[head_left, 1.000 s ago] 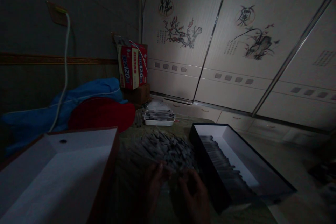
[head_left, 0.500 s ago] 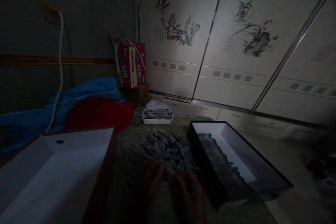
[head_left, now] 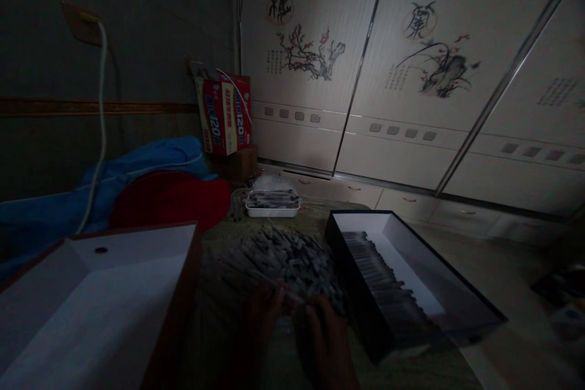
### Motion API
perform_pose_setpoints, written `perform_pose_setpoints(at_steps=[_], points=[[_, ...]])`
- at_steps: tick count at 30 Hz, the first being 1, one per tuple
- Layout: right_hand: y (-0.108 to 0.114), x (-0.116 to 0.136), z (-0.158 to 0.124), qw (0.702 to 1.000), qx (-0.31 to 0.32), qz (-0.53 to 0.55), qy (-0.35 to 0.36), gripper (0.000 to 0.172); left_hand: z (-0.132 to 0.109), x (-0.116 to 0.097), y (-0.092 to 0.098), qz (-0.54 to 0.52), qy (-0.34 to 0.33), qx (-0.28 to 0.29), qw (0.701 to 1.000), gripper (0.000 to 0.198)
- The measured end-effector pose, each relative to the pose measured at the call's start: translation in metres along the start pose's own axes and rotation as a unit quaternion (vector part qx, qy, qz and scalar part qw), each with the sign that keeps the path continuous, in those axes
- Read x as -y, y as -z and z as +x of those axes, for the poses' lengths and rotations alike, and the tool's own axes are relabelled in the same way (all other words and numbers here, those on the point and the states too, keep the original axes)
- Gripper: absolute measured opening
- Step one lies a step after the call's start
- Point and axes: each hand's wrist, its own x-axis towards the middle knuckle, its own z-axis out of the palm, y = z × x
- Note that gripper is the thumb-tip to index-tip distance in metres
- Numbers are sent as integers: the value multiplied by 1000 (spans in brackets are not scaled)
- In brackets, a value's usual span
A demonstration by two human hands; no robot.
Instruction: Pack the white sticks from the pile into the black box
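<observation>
In the dim light a slim, pale, pen-like tube runs between my two hands, low in the middle. My left hand is closed on its left part, fingertips pinched together. Opposite it, my right hand has its fingers curled around the tube's right end. Just beyond my hands spreads a loose pile of similar dark and clear pen-like tubes. To the right, a dark-rimmed box with a white inside holds a row of these tubes laid side by side. Darkness hides finer details.
On the left stands a brown-rimmed box with a white inside. A white tray of thin rods sits at the table's far side. Behind are a red seat-like pad, blue cloth, a red carton and sliding cabinet doors.
My hands stay close together, with only slight finger movement; the tube between them shows more clearly now. The whole view has shifted slightly. Boxes and pile look the same.
</observation>
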Motion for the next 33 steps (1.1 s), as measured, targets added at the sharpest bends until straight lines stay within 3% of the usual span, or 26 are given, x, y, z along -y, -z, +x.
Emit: perform_pose_setpoints(at_steps=[3,7,13,16,21,28,33], points=[[-3,-5,-1,1000,-24,-10,14,41,2,1,-2,24,-12,27,999,24],[-8,-12,-6,997,-66,-26,17,41,-4,-5,-3,34,-31,22,999,26],[-9,-15,-4,997,-45,-51,46,36,-16,-14,-3,73,-69,23,995,21],[-10,-16,-8,994,-65,-67,61,36,-10,-7,-1,74,-56,17,996,22],[-13,-11,-12,997,-57,-42,7,39,-3,0,1,62,-56,1,996,24],[-13,-19,-17,994,-68,-49,66,37,-3,0,2,47,-40,19,998,19],[-22,-21,-16,996,-75,-42,35,33,5,6,7,19,-19,20,999,18]])
